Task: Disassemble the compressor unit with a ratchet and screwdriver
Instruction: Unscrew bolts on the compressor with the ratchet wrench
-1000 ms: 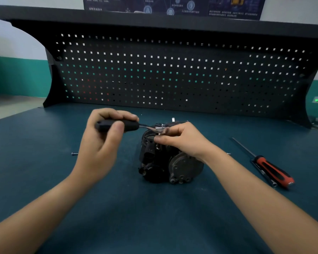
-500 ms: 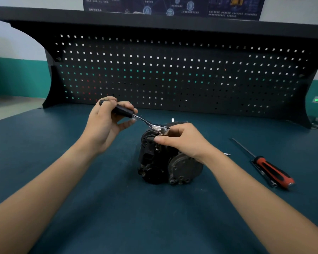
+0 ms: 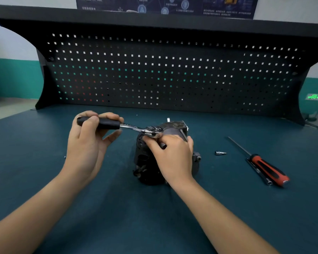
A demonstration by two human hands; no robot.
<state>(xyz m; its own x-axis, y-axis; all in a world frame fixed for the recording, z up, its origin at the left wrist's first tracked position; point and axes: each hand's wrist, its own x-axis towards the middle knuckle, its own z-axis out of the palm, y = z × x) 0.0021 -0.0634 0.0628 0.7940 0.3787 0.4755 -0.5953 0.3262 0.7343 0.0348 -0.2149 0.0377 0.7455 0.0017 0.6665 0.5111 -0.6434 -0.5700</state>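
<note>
L hand (image 3: 86,143) fingers wrapped round ratchet (image 3: 128,126) handle, axis running left off head atop compressor (image 3: 147,162); my R hand (image 3: 173,156) fingers curl over compressor top.

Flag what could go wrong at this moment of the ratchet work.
Fingers of the right hand lie against the head of the ratchet; if it slips off, they could get pinched. The compressor looks unclamped, steadied only by that hand, so a hard pull from the left hand might tip it. The small loose bit near the screwdriver could roll away.
</note>
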